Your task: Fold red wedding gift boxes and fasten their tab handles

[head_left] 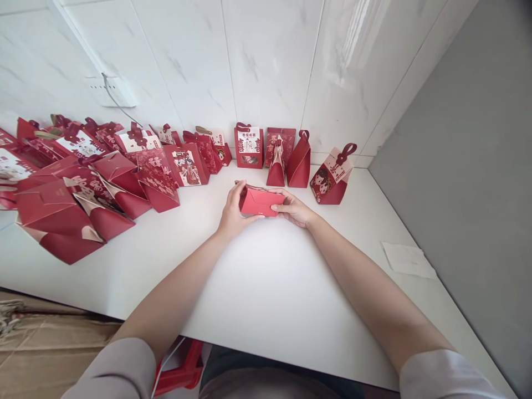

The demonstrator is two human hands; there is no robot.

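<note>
A red paper gift box (258, 201) is held between both hands, tilted so that a plain panel with folded flaps faces me. My left hand (233, 210) grips its left side, fingers over the top and thumb along the lower edge. On the right end, my right hand (293, 208) has its thumb pressed on the panel and its other fingers behind. The far side of the box is hidden. Just beyond it stand a narrow red gift box (277, 166) and a plain red one with a ribbon loop (299, 163).
Many red gift boxes (62, 221) crowd the left of the white table (266, 277). A box with a cartoon face (332, 177) stands at right. White paper (408, 259) lies near the right edge. A cable (120, 105) hangs from the wall; cardboard (45, 349) sits below left.
</note>
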